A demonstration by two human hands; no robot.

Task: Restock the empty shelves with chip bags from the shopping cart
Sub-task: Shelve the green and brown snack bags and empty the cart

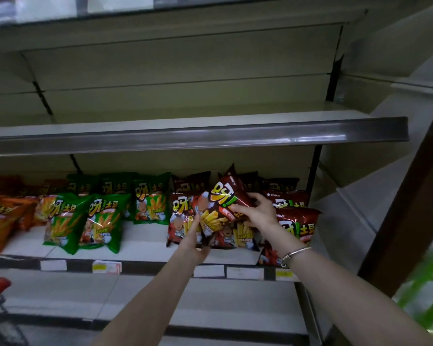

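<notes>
The raised bag (pixel 224 197) is dark maroon with yellow-orange lettering and yellow fries, matching the maroon bags (pixel 296 224) around it. Beside them stand green bags (pixel 103 221) and orange bags (pixel 0 221) with the same yellow print. The shelf (pixel 145 243) is off-white, its labels (pixel 106 267) white and yellow.

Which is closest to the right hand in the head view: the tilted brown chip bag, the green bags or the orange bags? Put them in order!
1. The tilted brown chip bag: gripped by the right hand itself.
2. The green bags: middle of the shelf, to its left.
3. The orange bags: far left end of the shelf.
</notes>
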